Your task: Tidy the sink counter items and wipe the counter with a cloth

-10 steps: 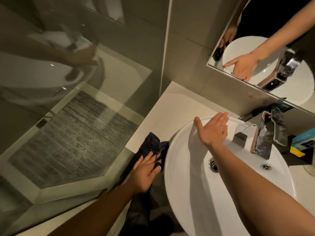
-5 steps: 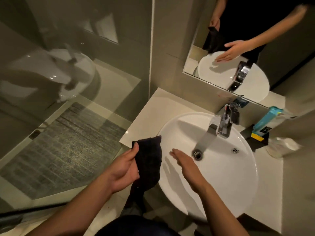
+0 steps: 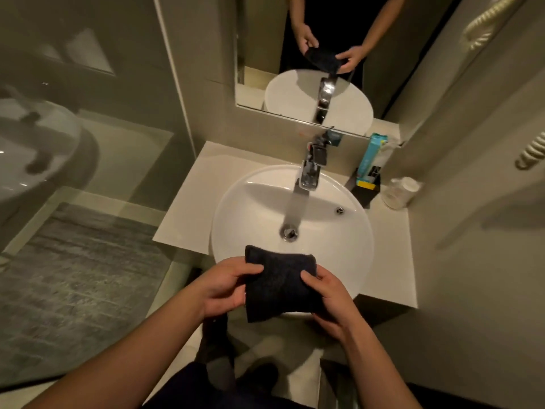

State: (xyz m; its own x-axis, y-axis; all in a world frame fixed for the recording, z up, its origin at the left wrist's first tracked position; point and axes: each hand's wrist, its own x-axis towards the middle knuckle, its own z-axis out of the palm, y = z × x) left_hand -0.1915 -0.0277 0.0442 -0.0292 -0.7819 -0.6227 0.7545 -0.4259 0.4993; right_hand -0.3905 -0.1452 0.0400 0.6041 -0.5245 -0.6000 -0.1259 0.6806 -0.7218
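Note:
A dark folded cloth (image 3: 278, 286) is stretched between both hands over the near rim of the round white sink (image 3: 236, 225). My left hand (image 3: 224, 287) grips its left edge and my right hand (image 3: 327, 293) grips its right edge. The pale counter (image 3: 188, 208) runs around the basin. At the back right of the counter stand a teal box (image 3: 372, 157), a small black holder (image 3: 365, 191) and a clear upturned glass (image 3: 399, 192).
A chrome tap (image 3: 312, 169) rises behind the basin, under a mirror (image 3: 295, 54) that reflects the hands and cloth. A glass shower screen (image 3: 73, 143) stands on the left, a wall on the right. My feet stand on the floor below the counter.
The left hand has brought the cloth from beside the basin to its front rim. The right hand has left the bowl and taken hold of the cloth's other edge. The view has shifted back and centred.

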